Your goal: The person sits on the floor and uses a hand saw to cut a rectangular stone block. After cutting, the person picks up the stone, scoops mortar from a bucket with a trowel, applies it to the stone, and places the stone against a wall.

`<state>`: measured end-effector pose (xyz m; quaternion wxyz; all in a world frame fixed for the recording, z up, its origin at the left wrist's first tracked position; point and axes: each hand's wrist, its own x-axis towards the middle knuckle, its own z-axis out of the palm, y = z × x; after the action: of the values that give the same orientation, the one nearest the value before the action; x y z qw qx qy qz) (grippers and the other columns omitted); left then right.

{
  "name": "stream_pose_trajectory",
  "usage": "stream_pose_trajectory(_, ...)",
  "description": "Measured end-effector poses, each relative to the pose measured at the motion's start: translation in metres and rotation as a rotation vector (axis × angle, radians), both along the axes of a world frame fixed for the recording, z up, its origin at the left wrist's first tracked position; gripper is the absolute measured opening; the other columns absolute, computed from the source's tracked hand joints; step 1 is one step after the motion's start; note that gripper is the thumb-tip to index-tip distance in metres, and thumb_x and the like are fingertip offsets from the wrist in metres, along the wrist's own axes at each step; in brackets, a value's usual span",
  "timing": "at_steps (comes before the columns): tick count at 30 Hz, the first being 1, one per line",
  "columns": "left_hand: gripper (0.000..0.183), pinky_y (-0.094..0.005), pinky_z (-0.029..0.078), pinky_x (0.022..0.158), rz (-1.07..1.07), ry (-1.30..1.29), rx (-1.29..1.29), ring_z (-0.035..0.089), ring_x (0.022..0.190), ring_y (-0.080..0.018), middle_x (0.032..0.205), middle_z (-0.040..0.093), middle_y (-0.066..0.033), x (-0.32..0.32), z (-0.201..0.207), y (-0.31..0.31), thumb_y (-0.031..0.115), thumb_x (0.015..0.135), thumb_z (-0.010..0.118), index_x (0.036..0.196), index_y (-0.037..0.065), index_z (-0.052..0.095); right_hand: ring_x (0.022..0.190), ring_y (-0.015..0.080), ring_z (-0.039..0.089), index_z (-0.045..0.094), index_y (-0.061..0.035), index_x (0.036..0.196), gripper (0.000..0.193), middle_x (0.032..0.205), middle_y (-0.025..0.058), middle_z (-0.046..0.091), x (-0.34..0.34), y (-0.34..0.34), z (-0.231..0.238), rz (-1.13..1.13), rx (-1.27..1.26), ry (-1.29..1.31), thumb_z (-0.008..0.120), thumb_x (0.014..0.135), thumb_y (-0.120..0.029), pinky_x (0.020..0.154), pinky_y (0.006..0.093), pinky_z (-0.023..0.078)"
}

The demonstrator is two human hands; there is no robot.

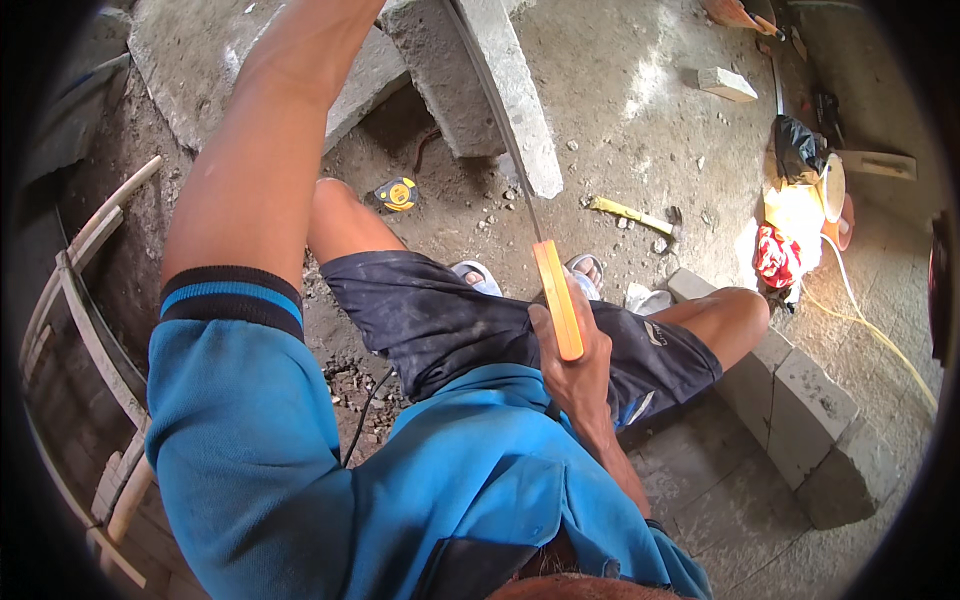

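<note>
My right hand is closed around the orange handle of a hand saw, low in front of my body. From the handle the long, thin saw blade runs up and away, lying in a narrow gap along a grey lightweight concrete block. On the blade's left is a darker grey face of block. My left forearm reaches up past the top edge, so the left hand is out of sight.
A yellow tape measure and a hammer with a yellow handle lie on the dusty ground. Grey blocks line the right side by my knee. Wooden poles stand at left. A yellow cable trails at right near bags.
</note>
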<state>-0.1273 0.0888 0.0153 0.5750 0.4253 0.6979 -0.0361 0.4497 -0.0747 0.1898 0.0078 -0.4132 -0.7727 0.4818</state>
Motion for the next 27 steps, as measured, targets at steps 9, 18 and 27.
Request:
stream_pose_trajectory(9, 0.051, -0.0447, 0.049, 0.099, 0.037, 0.207, 0.071, 0.059, 0.123, -0.0235, 0.129, 0.068, -0.0039, 0.026, 0.047, -0.021, 0.051, 0.089, 0.073, 0.122, 0.013, 0.074, 0.1, 0.0376, 0.073, 0.051, -0.002, 0.145, 0.054, 0.114, 0.0248, 0.071, 0.041, -0.01, 0.035, -0.008, 0.011, -0.121, 0.07, 0.096, -0.015, 0.082, 0.0406, 0.059)
stream_pose_trajectory(18, 0.049, -0.0548, 0.05, 0.097, 0.09, 0.162, 0.054, 0.053, 0.133, -0.0277, 0.143, 0.06, -0.0056, 0.033, 0.062, -0.028, 0.042, 0.089, 0.071, 0.132, 0.018, 0.069, 0.096, 0.0395, 0.074, 0.046, -0.0061, 0.15, 0.06, 0.113, 0.0227, 0.072, 0.083, -0.018, 0.085, -0.018, -0.086, -0.354, 0.07, 0.096, -0.017, 0.08, 0.0412, 0.06)
stream_pose_trajectory(27, 0.068, -0.061, 0.051, 0.099, 0.299, 0.232, 0.154, 0.046, 0.141, -0.0325, 0.148, 0.056, -0.0111, 0.048, 0.046, -0.05, 0.054, 0.091, 0.068, 0.147, 0.017, 0.056, 0.083, 0.0126, 0.069, 0.062, 0.0, 0.138, 0.053, 0.112, 0.0058, 0.075, 0.113, 0.012, 0.105, -0.119, -0.158, -0.212, 0.076, 0.092, -0.024, 0.077, 0.0309, 0.056)
